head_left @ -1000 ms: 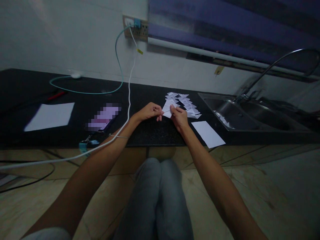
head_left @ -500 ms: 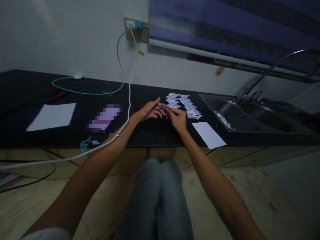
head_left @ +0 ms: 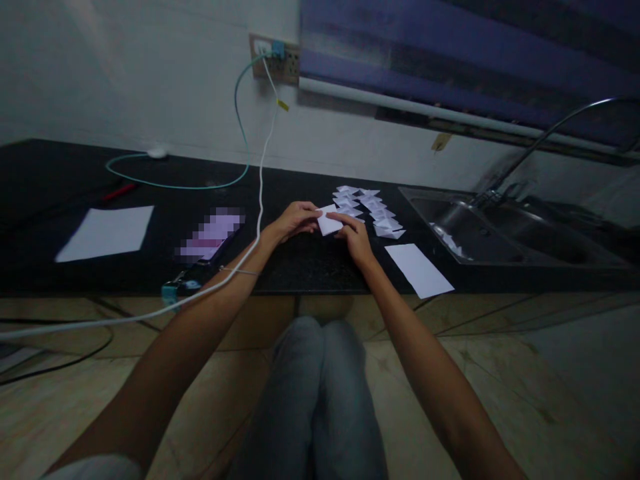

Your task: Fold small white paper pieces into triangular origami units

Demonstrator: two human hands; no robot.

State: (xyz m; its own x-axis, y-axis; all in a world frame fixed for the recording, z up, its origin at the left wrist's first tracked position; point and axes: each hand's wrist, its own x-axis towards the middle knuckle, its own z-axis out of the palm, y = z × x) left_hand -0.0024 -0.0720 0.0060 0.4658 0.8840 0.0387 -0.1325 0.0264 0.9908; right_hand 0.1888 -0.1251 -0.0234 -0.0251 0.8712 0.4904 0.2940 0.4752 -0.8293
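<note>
Between my two hands is a small folded piece of white paper (head_left: pixel 330 223), its broad face turned up. My left hand (head_left: pixel 296 221) pinches its left corner, thumb and fingers closed. On the other side my right hand (head_left: pixel 354 235) grips the right edge, with a finger lying across the top. Just beyond my hands, two rows of folded white paper boats (head_left: pixel 384 217) stand close together on the black counter (head_left: pixel 320 270). A flat sheet of white paper (head_left: pixel 419 270) lies to the right of my right forearm.
A larger white sheet (head_left: pixel 107 232) and a phone with a blurred screen (head_left: pixel 213 235) lie to the left. A white cable (head_left: pixel 261 193) runs over my left forearm from the wall outlet (head_left: pixel 275 59). At the right is a metal sink (head_left: pixel 463 230) with paper scraps inside.
The folded paper has turned from nearly edge-on to face up. My left fingers, spread before, have closed on its left corner, and my right fingers have shifted over it.
</note>
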